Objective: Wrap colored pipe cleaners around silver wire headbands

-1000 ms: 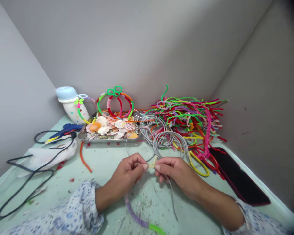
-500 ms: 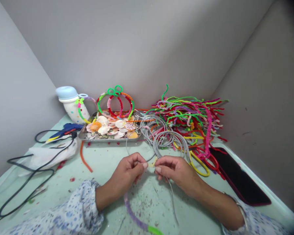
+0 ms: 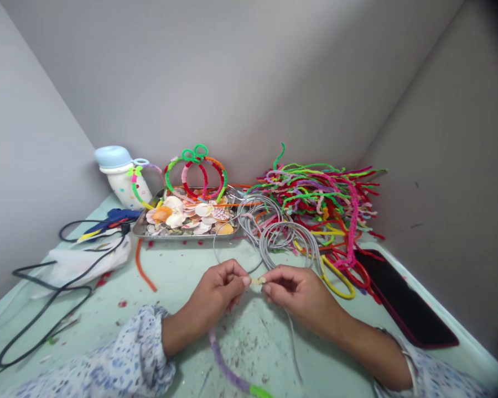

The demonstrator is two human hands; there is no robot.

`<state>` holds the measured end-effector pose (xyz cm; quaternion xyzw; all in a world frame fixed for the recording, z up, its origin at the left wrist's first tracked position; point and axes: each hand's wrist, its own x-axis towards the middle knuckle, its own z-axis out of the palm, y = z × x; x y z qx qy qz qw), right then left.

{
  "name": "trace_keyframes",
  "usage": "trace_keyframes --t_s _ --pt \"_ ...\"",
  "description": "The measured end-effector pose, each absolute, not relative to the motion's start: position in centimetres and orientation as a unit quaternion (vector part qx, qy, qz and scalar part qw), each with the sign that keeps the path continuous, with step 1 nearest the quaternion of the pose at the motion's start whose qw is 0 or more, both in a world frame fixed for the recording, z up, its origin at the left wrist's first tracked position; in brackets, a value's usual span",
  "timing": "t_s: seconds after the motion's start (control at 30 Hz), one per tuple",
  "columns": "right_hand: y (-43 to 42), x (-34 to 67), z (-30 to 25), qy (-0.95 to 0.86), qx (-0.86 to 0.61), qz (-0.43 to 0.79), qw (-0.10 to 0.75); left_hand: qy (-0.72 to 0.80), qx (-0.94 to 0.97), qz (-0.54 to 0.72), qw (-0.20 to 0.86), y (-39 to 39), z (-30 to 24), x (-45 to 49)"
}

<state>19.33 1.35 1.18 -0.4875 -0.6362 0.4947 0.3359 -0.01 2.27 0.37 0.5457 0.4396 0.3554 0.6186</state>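
My left hand (image 3: 222,284) and my right hand (image 3: 296,287) are close together above the table, each in a pinch. Between the fingertips runs a short pale yellow pipe cleaner (image 3: 257,281); both hands hold it. From under my left hand a wrapped wire (image 3: 228,369) curves down, covered in purple and then green fuzz. Bare grey wire (image 3: 291,331) hangs below my right hand. Just beyond the hands lie loose coils of grey wire (image 3: 288,246). How the yellow piece sits on the wire is partly hidden by my fingers.
A metal tray (image 3: 182,237) of seashells (image 3: 176,213) supports fuzzy rings (image 3: 166,179). Pipe cleaners (image 3: 315,190) are heaped at back right, near yellow-handled scissors (image 3: 340,287) and a black phone or tablet (image 3: 406,304). Leftward are a bottle (image 3: 122,179), glue gun (image 3: 112,218), cable (image 3: 45,326) and plastic bag (image 3: 91,260).
The end of the pale yellow pipe cleaner stood up between my fingers and now lies lower. My right hand's fingers have shifted slightly left; my left hand barely moved.
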Motion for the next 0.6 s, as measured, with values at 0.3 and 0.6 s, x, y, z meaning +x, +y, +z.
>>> trace_keyframes --t_s 0.3,0.6 --pt "1.4 20.1 0.9 -0.847 -0.383 0.201 0.310 0.463 0.525 0.342 0.627 2.3 0.6 0.2" --pt "1.3 20.8 0.5 -0.902 -0.337 0.112 0.244 0.458 0.525 0.336 0.634 2.4 0.4 0.2"
